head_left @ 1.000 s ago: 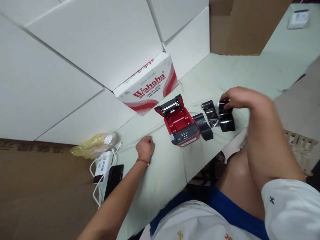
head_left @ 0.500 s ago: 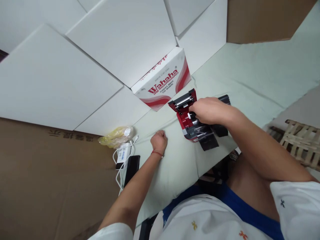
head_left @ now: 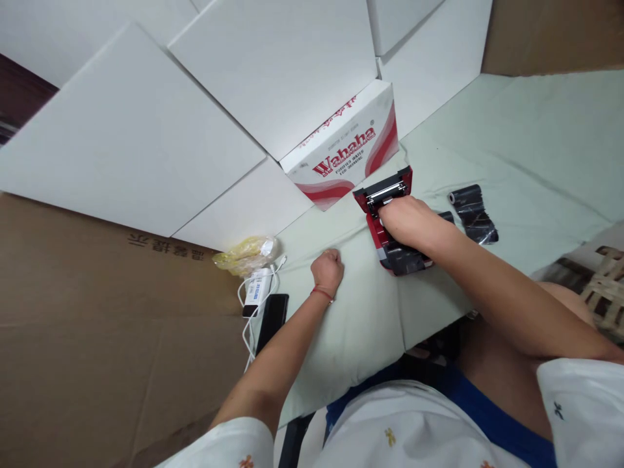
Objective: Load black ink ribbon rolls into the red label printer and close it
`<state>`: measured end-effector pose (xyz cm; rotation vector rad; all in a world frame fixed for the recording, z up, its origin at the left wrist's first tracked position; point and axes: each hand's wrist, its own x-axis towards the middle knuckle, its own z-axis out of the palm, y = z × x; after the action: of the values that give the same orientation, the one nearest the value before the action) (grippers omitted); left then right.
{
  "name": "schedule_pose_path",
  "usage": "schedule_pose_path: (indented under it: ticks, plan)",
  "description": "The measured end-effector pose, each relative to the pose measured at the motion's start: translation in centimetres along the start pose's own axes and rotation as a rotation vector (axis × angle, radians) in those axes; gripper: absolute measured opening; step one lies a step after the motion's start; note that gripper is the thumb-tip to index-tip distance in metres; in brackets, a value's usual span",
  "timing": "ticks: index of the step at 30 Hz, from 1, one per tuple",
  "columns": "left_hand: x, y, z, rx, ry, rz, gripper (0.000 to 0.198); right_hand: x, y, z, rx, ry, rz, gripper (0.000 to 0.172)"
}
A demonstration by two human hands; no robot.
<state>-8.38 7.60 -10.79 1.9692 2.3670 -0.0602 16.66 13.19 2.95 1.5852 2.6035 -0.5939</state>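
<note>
**Right hand at open printer, left fist parked on table**

The red-and-black portable printer (head_left: 383, 194) sits on the pale green cloth (head_left: 531, 133), lid up, just in front of the Wahaha carton (head_left: 341, 148). The right hand (head_left: 407, 223) lies over the printer's open bay, fingers pointing at the roller end. The fingertips are hidden, so cannot tell whether it is pinching anything. A glossy black ribbon strip (head_left: 404, 260) lies across the printer's near end, just under the right wrist side. A second black ribbon roll (head_left: 472, 213) lies on the cloth, well to the right, with another dark piece (head_left: 445, 216) just beside the hand.

The left hand (head_left: 327, 272) is a closed fist resting on the cloth, holding nothing visible, red string (head_left: 322, 294) on its wrist. Near it: a white power bank (head_left: 257, 290) with white cable, a black phone (head_left: 272, 323) and a yellow plastic bag (head_left: 246, 255).
</note>
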Motion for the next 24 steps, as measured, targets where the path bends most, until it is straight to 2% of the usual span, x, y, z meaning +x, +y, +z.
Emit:
schedule_pose_path:
  ticks: [5,9,14,17,24]
  plan:
    - [0.0,0.1,0.0,-0.007,-0.002,-0.016,0.027,0.2,1.3,0.0,-0.116,-0.006,-0.007,0.04]
    - [0.0,0.1,0.1,-0.025,0.001,-0.021,0.026,0.1,2.8,0.0,-0.137,-0.005,-0.049,0.047]
    - [0.0,0.0,0.1,-0.04,0.005,-0.015,0.026,-0.4,2.0,-0.2,-0.149,-0.062,-0.003,0.037]
    - [0.0,0.0,0.1,-0.045,0.006,-0.012,0.026,0.0,1.6,0.2,-0.127,-0.074,-0.053,0.041]
    - [0.1,-0.1,0.2,-0.059,0.01,-0.015,0.024,1.7,3.1,1.9,-0.077,0.039,-0.077,0.048]
